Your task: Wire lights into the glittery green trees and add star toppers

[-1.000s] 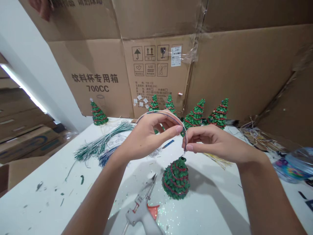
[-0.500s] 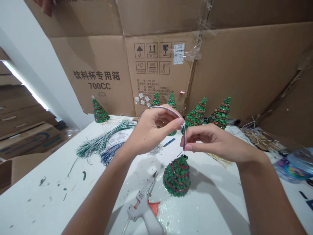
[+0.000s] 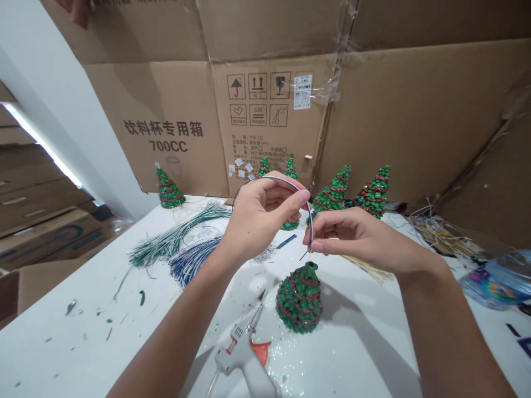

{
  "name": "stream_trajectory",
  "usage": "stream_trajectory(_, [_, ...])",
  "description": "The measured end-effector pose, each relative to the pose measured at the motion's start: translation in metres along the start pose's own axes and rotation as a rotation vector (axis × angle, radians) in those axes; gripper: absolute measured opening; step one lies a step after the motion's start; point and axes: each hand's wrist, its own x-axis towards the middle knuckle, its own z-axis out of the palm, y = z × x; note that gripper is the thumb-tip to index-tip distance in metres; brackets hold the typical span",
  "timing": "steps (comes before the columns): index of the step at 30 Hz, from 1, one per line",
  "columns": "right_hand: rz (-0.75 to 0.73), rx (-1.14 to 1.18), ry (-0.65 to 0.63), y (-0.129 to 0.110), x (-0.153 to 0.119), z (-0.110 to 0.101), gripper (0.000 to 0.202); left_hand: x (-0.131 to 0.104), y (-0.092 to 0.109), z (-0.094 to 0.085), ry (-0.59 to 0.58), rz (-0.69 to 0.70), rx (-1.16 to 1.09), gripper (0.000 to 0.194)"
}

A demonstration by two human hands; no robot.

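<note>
My left hand (image 3: 265, 213) is closed on a thin dark-and-white cord (image 3: 290, 183) that arches over its fingers. The cord bends down to my right hand (image 3: 344, 235), which pinches its lower end between thumb and fingers. Just below my fingertips, a small green tree with red garlands (image 3: 299, 298) stands upright on the white table, apart from both hands. A grey glue gun with a red trigger (image 3: 244, 351) lies to the left of this tree, its nozzle pointing up and away.
Several similar trees (image 3: 169, 188) stand along a cardboard wall (image 3: 166, 94). Green strands (image 3: 178, 232) and blue strands (image 3: 193, 260) lie on the left. A clear plastic container (image 3: 500, 279) sits at the right. Another person's hand (image 3: 78, 12) shows at the top left.
My left hand has shifted slightly left and up. My right hand has moved slightly up and left with the cord's lower end. The tree and glue gun look unmoved.
</note>
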Motion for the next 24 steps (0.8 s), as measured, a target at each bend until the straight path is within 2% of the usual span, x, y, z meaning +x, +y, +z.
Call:
stream_trajectory(16, [0.007, 0.025, -0.015, 0.0006, 0.0016, 0.0018, 0.014, 0.0008, -0.0013, 0.0019, 0.053, -0.011, -0.021, 0.039])
stream_trajectory(21, [0.012, 0.038, -0.022, -0.0006, 0.0006, 0.0004, 0.014, 0.0003, 0.0011, 0.0009, 0.032, -0.039, 0.024, 0.040])
stream_trajectory(24, [-0.003, 0.053, 0.018, -0.0004, -0.0019, -0.0024, 0.014, -0.0016, 0.0053, -0.0035, -0.037, -0.100, 0.071, 0.042])
